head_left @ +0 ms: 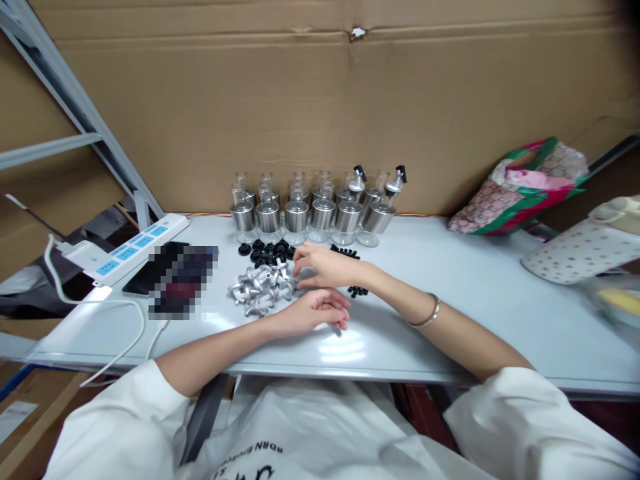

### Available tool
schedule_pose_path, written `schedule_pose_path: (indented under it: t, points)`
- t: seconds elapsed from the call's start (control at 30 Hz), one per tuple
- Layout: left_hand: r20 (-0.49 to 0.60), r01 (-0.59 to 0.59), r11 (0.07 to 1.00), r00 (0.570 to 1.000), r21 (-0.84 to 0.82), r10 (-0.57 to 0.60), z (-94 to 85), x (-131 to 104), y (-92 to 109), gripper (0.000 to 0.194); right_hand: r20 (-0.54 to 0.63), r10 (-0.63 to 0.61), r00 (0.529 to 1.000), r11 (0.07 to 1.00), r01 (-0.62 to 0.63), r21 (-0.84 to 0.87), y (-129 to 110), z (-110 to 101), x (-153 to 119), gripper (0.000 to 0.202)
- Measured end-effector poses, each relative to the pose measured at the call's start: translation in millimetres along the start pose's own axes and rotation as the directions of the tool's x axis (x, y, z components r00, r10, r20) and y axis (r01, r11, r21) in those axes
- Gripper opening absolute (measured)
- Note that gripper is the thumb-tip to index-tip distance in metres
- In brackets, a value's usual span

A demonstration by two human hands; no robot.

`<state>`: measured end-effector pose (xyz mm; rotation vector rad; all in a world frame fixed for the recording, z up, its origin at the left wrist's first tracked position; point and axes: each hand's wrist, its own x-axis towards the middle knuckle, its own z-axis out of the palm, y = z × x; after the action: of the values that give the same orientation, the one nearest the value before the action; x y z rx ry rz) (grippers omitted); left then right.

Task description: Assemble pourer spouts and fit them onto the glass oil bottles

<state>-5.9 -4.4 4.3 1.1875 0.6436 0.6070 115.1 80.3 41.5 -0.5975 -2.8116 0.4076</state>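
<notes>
My right hand (325, 268) reaches over the right edge of a pile of silver pourer spouts (260, 287). Its fingers are apart and bent down toward the spouts; nothing shows between them. Closer to the table's front edge, my left hand (313, 312) rests with loosely curved fingers and no object in it. Black stoppers (270, 252) lie in a heap just behind the spouts. Small black caps (358, 291) are scattered to the right, partly hidden by my right forearm. Behind them stand rows of glass bottles with steel sleeves (296, 217); two at the right carry fitted pourer spouts (395, 180).
On the left are a white power strip (145, 243), a dark phone (155, 270), a blurred-out patch and a white cable (143, 327). A patterned bag (520, 190) and a dotted white jug (585, 247) stand right. Cardboard (250, 100) walls the back.
</notes>
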Motion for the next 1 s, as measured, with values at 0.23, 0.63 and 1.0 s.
schedule_pose_path:
  t: [0.23, 0.63, 1.0]
  points:
    - [0.009, 0.033, 0.999, 0.999, 0.023, -0.033, 0.9, -2, 4, 0.025, 0.093, 0.018, 0.995, 0.996, -0.026, 0.08, 4, 10, 6, 0.011]
    - [-0.002, 0.02, 0.991, 1.0, -0.134, -0.02, -3.1, 0, 1, 0.052, -0.188, 0.393, 0.9, 0.774, -0.213, 0.597, 2, -14, -71, 0.026]
    - [-0.001, 0.008, 0.988, 1.0, -0.155, -0.009, -6.4, 5, -4, 0.056, -0.277, 0.339, 0.899, 0.789, -0.112, 0.604, -4, -3, -74, 0.027]
